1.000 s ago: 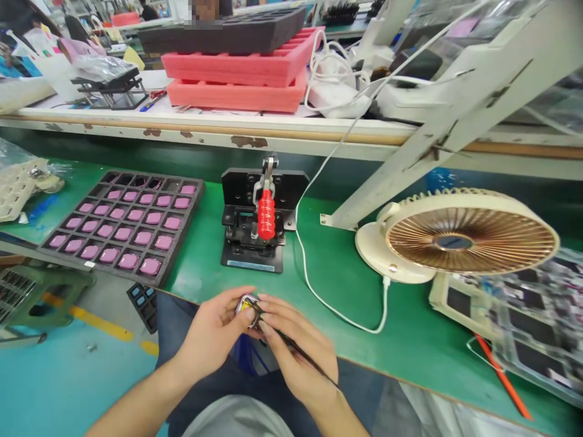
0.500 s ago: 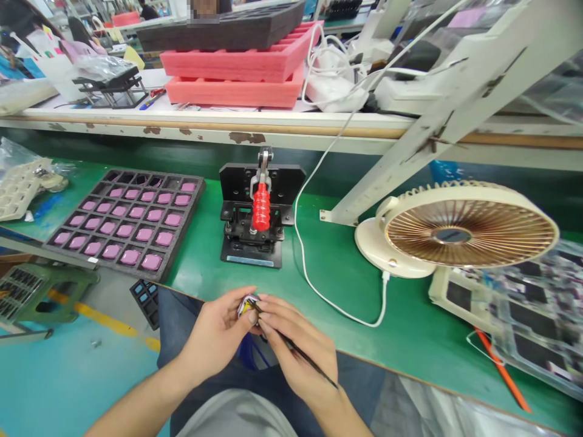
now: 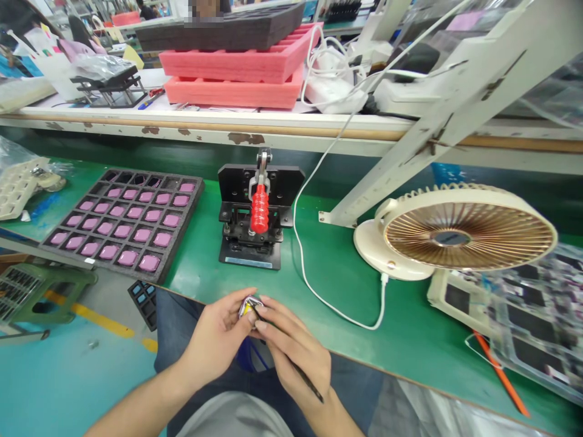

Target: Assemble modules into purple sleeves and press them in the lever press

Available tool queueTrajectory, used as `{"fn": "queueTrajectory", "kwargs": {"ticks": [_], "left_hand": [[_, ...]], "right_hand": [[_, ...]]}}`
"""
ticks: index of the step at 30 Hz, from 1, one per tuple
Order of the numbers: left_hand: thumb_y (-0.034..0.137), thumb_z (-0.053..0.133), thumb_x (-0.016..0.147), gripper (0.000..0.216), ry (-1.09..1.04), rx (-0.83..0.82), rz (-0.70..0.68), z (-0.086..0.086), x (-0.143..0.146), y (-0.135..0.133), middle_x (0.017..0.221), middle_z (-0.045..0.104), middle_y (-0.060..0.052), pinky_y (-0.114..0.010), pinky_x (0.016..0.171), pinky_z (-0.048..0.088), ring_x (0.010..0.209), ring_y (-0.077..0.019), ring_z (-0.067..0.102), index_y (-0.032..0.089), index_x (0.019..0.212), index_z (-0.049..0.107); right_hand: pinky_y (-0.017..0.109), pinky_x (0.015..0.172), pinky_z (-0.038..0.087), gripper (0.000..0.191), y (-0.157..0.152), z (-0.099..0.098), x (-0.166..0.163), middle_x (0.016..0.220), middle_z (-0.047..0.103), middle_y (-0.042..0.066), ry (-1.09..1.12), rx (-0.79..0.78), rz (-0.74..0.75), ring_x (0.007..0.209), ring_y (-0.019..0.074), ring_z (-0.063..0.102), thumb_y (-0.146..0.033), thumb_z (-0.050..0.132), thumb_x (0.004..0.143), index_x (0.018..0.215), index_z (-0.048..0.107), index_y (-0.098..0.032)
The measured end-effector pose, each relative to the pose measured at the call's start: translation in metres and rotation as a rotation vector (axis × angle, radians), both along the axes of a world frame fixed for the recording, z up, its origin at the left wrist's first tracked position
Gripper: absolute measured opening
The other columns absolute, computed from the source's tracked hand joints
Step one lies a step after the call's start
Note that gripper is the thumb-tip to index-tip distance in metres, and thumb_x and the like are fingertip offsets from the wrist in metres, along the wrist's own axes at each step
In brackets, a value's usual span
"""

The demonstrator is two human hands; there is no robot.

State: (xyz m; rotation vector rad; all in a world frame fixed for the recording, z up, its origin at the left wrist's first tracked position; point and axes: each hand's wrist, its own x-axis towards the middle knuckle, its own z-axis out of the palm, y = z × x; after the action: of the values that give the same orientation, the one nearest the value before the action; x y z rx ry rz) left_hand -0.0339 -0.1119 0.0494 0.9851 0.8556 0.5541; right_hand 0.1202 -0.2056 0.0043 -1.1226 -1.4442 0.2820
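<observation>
My left hand (image 3: 216, 334) pinches a small rounded-square watch case (image 3: 246, 304) between thumb and fingers, over the table's front edge. The case has a silvery rim and something yellow inside. My right hand (image 3: 300, 352) is closed round slim black tweezers (image 3: 306, 381), held like a pen. Their tip reaches to the case, and the fingertips of both hands nearly meet there; the exact contact is hidden. Beyond my hands stands a black toggle-clamp fixture (image 3: 250, 252) with a red handle (image 3: 259, 209).
Left of the fixture lies a dark foam tray (image 3: 160, 272) with several pink-covered pieces (image 3: 148, 263). A cream fan (image 3: 469, 227) and its white cable (image 3: 314, 291) are on the right. Red foam trays (image 3: 232, 91) sit on the shelf above. An orange stick (image 3: 505, 379) lies far right.
The tweezers and my right hand have shifted slightly down and left, the tool now steeper. My left hand keeps its hold on the watch case. The whole view has moved a little.
</observation>
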Motion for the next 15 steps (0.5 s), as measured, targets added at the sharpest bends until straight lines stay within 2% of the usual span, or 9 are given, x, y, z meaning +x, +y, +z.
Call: {"fn": "queueTrajectory", "kwargs": {"ticks": [4, 9, 12, 15], "left_hand": [[0.042, 0.091, 0.084, 0.051, -0.074, -0.11, -0.007, 0.002, 0.003, 0.001, 0.121, 0.081, -0.013, -0.036, 0.085, 0.066, 0.105, -0.0264, 0.077, 0.021, 0.128, 0.077], [0.031, 0.088, 0.089, 0.042, -0.245, -0.286, -0.027, 0.001, 0.008, 0.004, 0.126, 0.078, -0.014, -0.043, 0.099, 0.063, 0.109, -0.0265, 0.077, 0.017, 0.126, 0.076], [0.027, 0.085, 0.091, 0.038, -0.233, -0.385, 0.007, -0.005, 0.013, 0.009, 0.118, 0.08, -0.016, -0.041, 0.095, 0.064, 0.101, -0.0279, 0.08, 0.013, 0.124, 0.074], [0.024, 0.086, 0.09, 0.04, -0.213, -0.395, 0.039, -0.013, 0.016, 0.013, 0.121, 0.08, -0.021, -0.04, 0.094, 0.064, 0.102, -0.0314, 0.081, 0.01, 0.124, 0.071]], "right_hand": [[0.053, 0.107, 0.065, 0.058, 0.0, -0.01, -0.003, 0.136, 0.075, 0.009, 0.031, 0.029, -0.055, 0.133, 0.0326, 0.068, 0.009, 0.065, 0.092, 0.137, 0.073, -0.028], [0.053, 0.106, 0.065, 0.052, -0.001, -0.016, -0.005, 0.13, 0.078, 0.007, 0.154, 0.039, -0.193, 0.124, 0.0309, 0.074, 0.01, 0.067, 0.091, 0.127, 0.077, -0.026], [0.052, 0.102, 0.067, 0.05, -0.006, -0.016, -0.005, 0.128, 0.079, 0.005, 0.284, 0.057, -0.284, 0.118, 0.0298, 0.077, 0.009, 0.067, 0.091, 0.122, 0.078, -0.028], [0.05, 0.098, 0.068, 0.039, -0.005, -0.008, 0.009, 0.125, 0.08, 0.005, 0.37, 0.066, -0.424, 0.112, 0.029, 0.079, 0.002, 0.071, 0.093, 0.116, 0.081, -0.028]]}}
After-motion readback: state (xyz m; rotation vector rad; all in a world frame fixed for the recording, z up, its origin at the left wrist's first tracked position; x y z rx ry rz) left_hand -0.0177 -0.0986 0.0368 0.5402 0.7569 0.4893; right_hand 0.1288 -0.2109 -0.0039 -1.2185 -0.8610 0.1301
